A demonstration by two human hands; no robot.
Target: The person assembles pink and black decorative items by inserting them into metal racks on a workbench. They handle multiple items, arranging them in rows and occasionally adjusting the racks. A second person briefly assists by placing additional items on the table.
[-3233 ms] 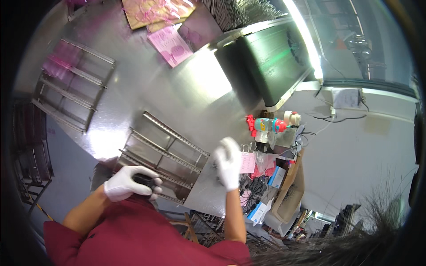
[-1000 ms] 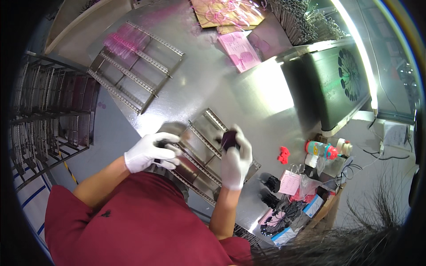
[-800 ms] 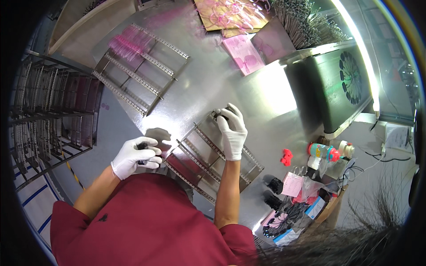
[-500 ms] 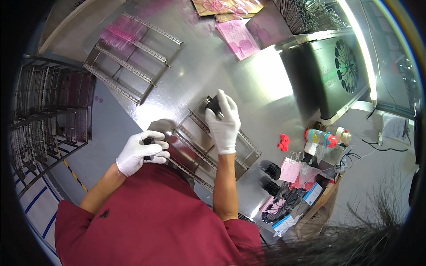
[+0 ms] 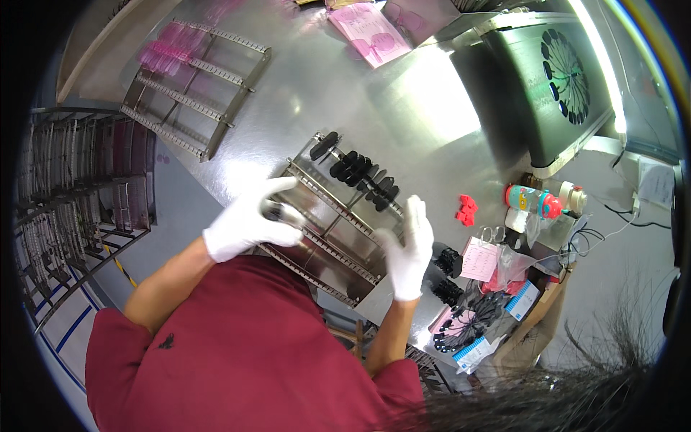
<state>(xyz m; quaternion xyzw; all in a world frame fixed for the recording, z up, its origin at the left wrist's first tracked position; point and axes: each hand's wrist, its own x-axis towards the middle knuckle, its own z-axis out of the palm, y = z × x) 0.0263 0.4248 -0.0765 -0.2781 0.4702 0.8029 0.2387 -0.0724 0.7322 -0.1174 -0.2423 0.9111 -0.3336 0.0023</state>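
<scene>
My left hand (image 5: pixel 248 223), in a white glove, reaches over the near left end of a metal rack (image 5: pixel 371 277). Its thumb and fingers curve apart. A small dark patch shows between them; whether it is a held piece cannot be made out. My right hand (image 5: pixel 410 252), also gloved in white, is at the rack's right end, fingers stretched out and holding nothing, slightly blurred. Along the rack's far bar stand several black oval pieces (image 5: pixel 350 167) in clusters, with one black piece (image 5: pixel 324 145) at the bar's far left end.
A second rack (image 5: pixel 216 133) with pink clear pieces (image 5: pixel 167 56) lies far left. On the right are red pieces (image 5: pixel 466 210), a bottle (image 5: pixel 529 200), a pink notepad (image 5: pixel 479 259) and black bristly bundles (image 5: pixel 448 261). Shelving with racks (image 5: pixel 86 180) stands left. A dark machine (image 5: pixel 533 93) stands back right.
My right hand has drawn back from the far bar toward me and opened, uncovering the black pieces there. My left hand has moved right over the rack. The view has shifted.
</scene>
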